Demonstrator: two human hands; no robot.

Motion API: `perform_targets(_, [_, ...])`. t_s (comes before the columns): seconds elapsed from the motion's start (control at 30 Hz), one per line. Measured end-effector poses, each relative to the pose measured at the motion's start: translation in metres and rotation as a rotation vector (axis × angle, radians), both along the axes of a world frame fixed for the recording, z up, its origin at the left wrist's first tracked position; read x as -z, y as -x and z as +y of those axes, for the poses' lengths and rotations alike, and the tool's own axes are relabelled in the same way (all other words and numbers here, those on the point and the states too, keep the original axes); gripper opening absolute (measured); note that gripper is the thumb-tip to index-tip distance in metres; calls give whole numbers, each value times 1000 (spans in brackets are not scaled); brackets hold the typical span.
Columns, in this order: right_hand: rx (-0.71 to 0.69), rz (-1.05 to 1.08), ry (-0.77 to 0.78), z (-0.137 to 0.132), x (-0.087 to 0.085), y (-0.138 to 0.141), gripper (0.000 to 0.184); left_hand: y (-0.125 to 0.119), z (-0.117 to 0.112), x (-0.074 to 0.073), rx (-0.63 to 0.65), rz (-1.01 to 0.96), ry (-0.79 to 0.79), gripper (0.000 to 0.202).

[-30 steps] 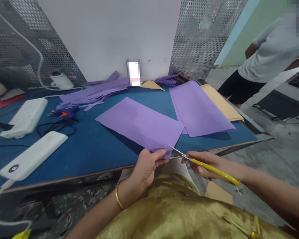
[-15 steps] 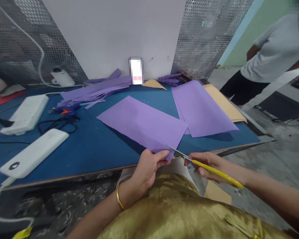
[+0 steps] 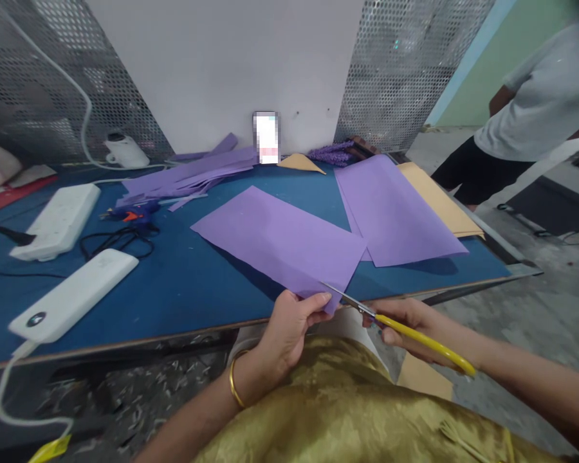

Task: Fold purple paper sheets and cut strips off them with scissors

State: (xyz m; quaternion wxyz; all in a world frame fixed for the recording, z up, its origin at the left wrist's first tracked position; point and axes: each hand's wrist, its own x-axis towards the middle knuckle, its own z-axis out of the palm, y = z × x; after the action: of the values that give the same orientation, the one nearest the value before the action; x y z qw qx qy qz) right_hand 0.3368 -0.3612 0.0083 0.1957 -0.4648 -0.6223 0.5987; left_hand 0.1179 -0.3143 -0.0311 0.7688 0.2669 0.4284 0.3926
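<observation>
My left hand (image 3: 289,328) pinches the near corner of a long purple paper sheet (image 3: 275,238) that lies across the blue table (image 3: 174,289). My right hand (image 3: 410,325) grips yellow-handled scissors (image 3: 395,325). Their blades point left and meet the sheet's near edge beside my left fingers. A second purple sheet (image 3: 390,215) lies flat to the right, on top of tan paper (image 3: 439,202).
Cut purple strips (image 3: 188,177) pile at the back. A blue glue gun (image 3: 132,215), a white power strip (image 3: 58,222), a white power bank (image 3: 74,296) and cables sit at the left. Another person (image 3: 525,122) stands at the far right beyond the table.
The view has shifted slightly right. My hands, the sheet and the scissors keep nearly the same pose, the blades staying at the sheet's near edge.
</observation>
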Motion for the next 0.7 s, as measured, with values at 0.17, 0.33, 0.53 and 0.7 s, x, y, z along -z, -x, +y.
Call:
perform_targets(0.17, [-11, -61, -16, -2, 11, -10, 58, 3, 1, 0, -49, -45, 17, 30])
perform_targets(0.33, [-41, -84, 15, 0, 1, -9, 56, 5, 2, -2, -42, 5, 10, 27])
perform_targets(0.53, [-98, -99, 26, 7, -8, 0, 58, 4, -2, -1, -32, 9, 4, 26])
perform_targets(0.7, [-105, -77, 134, 8, -14, 4, 60, 4, -3, 1, -55, -32, 4, 25])
